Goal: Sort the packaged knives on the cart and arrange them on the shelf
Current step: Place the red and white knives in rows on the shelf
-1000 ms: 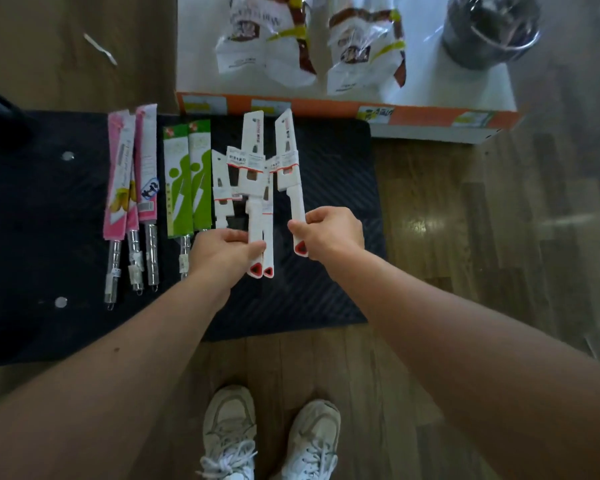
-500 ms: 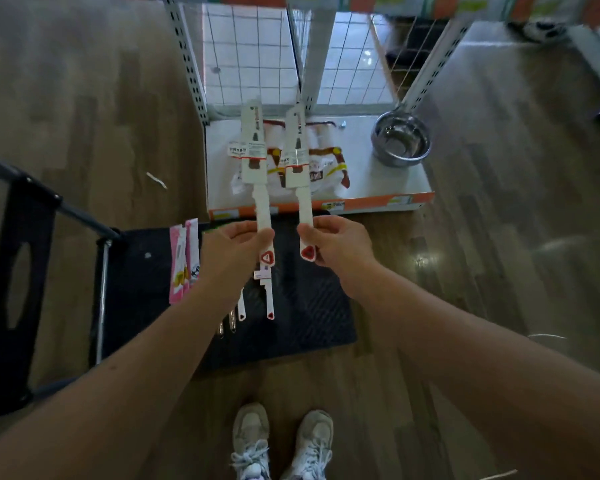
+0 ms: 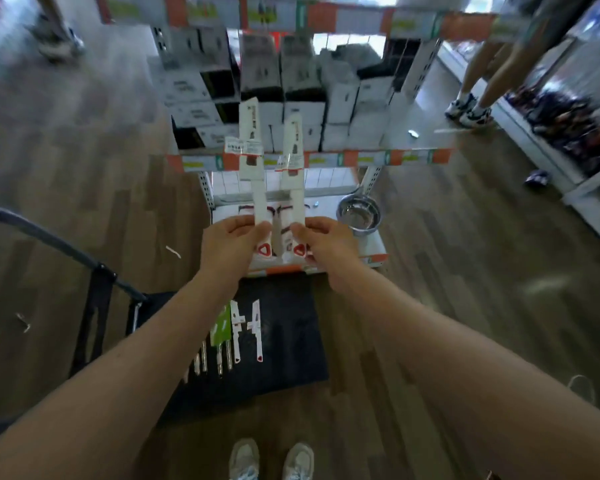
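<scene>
My left hand (image 3: 230,244) grips one white packaged knife (image 3: 251,147) by its handle end, held upright. Beside it, my right hand (image 3: 326,242) holds a second white packaged knife (image 3: 293,150) the same way. Both point up in front of the shelf (image 3: 413,155), whose middle level is stacked with boxes. Below my arms the black cart deck (image 3: 291,341) still carries two white knives (image 3: 247,329) and a green packaged knife (image 3: 221,327), with several steel handles showing beside my left forearm.
A steel bowl (image 3: 358,213) and bagged goods sit on the shelf's low white level. The cart's handle (image 3: 49,237) rises at left. A person's legs (image 3: 478,81) stand at the upper right beside another display. My shoes (image 3: 271,460) are at the bottom.
Both hands lifted the two white knives off the cart and raised them toward the shelf. My view tilted up from the cart to the boxed shelf level.
</scene>
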`<state>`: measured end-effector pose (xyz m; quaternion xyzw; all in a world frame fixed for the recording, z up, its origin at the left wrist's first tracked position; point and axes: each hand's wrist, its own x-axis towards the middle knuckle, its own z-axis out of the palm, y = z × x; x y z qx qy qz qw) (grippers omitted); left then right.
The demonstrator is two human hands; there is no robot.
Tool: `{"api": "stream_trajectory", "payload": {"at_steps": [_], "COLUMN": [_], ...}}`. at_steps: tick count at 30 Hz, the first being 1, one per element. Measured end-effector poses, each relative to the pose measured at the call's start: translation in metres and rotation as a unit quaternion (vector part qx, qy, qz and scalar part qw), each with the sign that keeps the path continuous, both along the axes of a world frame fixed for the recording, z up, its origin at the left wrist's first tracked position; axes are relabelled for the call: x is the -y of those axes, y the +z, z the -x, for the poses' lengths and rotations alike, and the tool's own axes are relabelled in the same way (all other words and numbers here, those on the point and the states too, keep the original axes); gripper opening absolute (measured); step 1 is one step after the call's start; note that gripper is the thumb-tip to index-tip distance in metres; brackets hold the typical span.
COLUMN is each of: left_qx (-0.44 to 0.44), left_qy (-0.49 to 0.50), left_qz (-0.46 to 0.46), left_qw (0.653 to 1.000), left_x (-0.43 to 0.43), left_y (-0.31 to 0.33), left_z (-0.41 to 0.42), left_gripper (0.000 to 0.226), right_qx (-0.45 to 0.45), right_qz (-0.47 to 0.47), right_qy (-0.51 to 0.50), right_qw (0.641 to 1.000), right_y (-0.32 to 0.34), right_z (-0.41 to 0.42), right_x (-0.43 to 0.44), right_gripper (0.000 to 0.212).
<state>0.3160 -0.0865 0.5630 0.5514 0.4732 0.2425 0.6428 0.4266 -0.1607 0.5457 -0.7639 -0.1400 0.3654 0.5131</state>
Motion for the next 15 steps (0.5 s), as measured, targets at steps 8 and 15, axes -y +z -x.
{"api": "stream_trajectory", "payload": {"at_steps": [8, 15], "left_qx": [0.037, 0.058], "left_qy": [0.006, -0.019], "left_qz": [-0.037, -0.070], "left_qw": [0.999, 0.996], "left_x": [-0.004, -0.036], "left_y": [0.089, 0.117], "left_z": [-0.019, -0.038], "left_gripper": [0.027, 0.022], "right_qx": [0.033, 0.038], "right_qz": [-0.049, -0.088], "right_qy": [0.013, 0.015], "right_qw": [0.998, 0.995], "right_y": [0.086, 0.123], "right_z": [-0.026, -0.038], "right_x": [0.001, -0.032], "right_gripper": [0.027, 0.035]}}
